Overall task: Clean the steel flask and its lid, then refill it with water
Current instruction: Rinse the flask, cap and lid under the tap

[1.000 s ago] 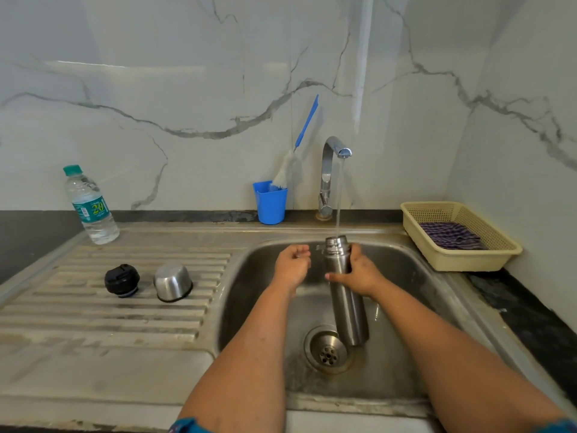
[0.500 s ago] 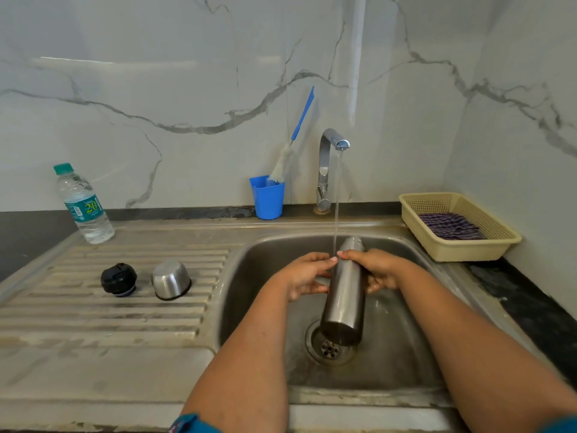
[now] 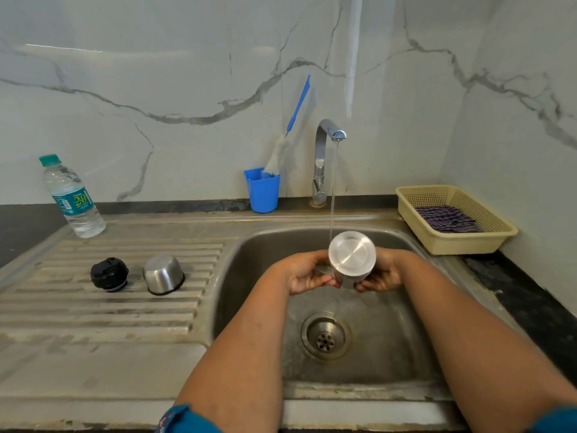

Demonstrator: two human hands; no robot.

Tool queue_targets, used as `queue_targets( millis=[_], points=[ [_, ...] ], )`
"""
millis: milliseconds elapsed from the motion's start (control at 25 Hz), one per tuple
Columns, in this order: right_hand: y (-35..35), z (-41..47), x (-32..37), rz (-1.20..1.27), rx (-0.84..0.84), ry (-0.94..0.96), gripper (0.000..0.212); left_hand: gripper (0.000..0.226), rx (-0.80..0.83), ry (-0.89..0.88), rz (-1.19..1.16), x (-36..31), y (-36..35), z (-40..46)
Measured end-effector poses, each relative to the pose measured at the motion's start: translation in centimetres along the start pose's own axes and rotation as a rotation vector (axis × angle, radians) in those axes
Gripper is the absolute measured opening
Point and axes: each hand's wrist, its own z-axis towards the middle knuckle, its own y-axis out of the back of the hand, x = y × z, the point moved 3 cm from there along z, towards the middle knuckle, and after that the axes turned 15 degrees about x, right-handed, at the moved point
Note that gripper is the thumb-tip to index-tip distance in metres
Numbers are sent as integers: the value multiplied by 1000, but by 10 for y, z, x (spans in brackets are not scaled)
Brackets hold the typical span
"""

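Nearby, black stopper (image 3: pixel 109 274) beside steel cup lid (image 3: pixel 163 274); brush (image 3: pixel 288 132) in blue cup (image 3: pixel 263 190).

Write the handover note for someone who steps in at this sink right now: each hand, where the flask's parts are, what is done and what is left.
Left hand and right hand both grip the flask over the sink, base toward the camera.
The tap is running; the stream falls at the flask's far side.
Black stopper and steel cup lid sit on the drainboard.
Brush stands in the blue cup.
Done: flask opened, outside being rinsed.
Left: probably the lid parts, then refill and close.
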Motion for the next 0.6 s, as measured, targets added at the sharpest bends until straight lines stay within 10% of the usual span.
queue_targets(
  millis=[600],
  points=[
    [-34, 15, 31, -909, -578, 619, 72, 80, -227, -227, 340, -7, 3, 1]
  ],
)
